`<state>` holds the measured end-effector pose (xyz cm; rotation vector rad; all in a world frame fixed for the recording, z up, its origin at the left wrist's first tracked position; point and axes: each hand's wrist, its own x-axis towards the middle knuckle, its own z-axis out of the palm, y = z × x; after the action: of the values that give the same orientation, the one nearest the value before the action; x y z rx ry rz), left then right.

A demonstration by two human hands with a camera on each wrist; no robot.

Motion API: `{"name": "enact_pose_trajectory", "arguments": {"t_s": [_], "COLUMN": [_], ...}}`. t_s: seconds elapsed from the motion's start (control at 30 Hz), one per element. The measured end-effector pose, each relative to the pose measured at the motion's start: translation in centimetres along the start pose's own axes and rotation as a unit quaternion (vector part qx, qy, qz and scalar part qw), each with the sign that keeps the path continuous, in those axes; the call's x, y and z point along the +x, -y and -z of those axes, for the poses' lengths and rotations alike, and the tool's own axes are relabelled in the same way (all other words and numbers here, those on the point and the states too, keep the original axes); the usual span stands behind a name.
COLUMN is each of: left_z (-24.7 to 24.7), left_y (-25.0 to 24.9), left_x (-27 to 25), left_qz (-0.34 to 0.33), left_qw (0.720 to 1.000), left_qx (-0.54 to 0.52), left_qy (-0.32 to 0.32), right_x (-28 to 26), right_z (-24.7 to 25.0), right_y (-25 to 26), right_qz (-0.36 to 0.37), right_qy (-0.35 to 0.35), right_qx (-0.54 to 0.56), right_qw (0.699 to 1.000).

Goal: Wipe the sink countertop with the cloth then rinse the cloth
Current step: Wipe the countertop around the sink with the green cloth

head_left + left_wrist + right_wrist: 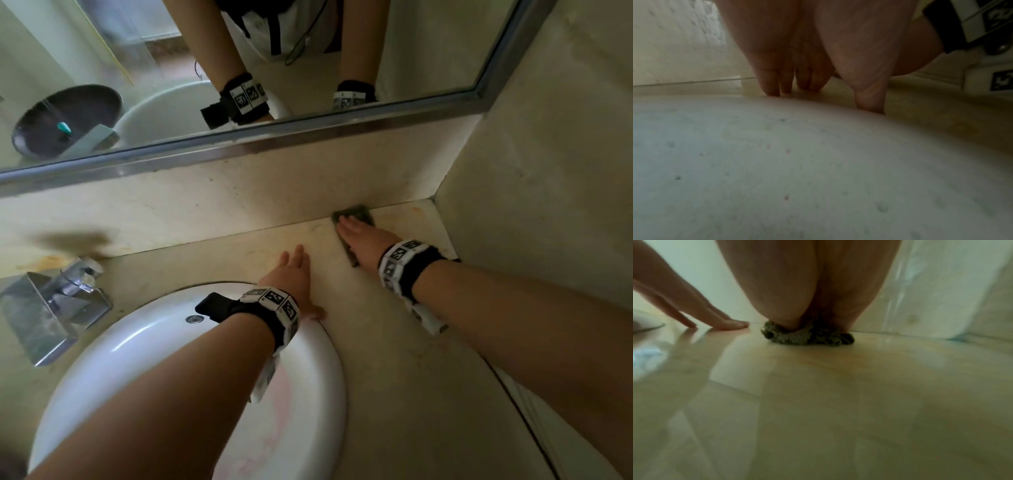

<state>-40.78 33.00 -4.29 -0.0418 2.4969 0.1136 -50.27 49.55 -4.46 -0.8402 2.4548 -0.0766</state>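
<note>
A dark green cloth (356,214) lies flat on the beige countertop (394,342), close to the back right corner by the backsplash. My right hand (359,233) presses on it with straight fingers; the right wrist view shows the cloth (807,336) bunched under the palm. My left hand (294,274) rests flat on the countertop beside the white sink (144,349), fingers straight, thumb at the sink rim. In the left wrist view the left hand (818,73) has its fingertips on the counter past the sink rim (797,162).
A chrome faucet (68,284) stands at the left behind the sink. A mirror (239,68) with a metal frame runs above the backsplash. A side wall (548,171) closes the counter on the right. Orange stains (44,263) mark the backsplash near the faucet.
</note>
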Motion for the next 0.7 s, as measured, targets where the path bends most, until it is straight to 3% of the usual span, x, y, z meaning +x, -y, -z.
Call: {"name": "enact_pose_trajectory", "arguments": {"t_s": [0.17,0.3,0.43,0.57,0.7], "left_z": [0.2,0.2,0.3,0.3,0.5], "left_y": [0.0,-0.2,-0.2,-0.4,-0.4], "left_x": [-0.2,-0.1,-0.1,-0.1,-0.1], "left_qz": [-0.003,-0.001,-0.002,0.0,-0.001], "left_qw": [1.0,1.0,1.0,1.0,1.0], "left_qx": [-0.001,0.005,0.012,0.022,0.022], "left_qy": [0.001,0.003,0.004,0.004,0.003], "right_x": [-3.0,-2.8,-2.4,-1.9,-1.6], "right_z": [0.4,0.9,-0.2,-1.6,-1.8], "right_y": [-6.9,-6.2,-2.1,2.7,2.2], "right_qz": [-0.136,-0.173,-0.128,-0.047,-0.028], "right_qy": [0.005,0.001,-0.01,0.029,0.023], "right_qx": [-0.016,0.008,0.01,-0.01,-0.006], "right_qw": [0.991,0.985,0.992,0.998,0.999]}}
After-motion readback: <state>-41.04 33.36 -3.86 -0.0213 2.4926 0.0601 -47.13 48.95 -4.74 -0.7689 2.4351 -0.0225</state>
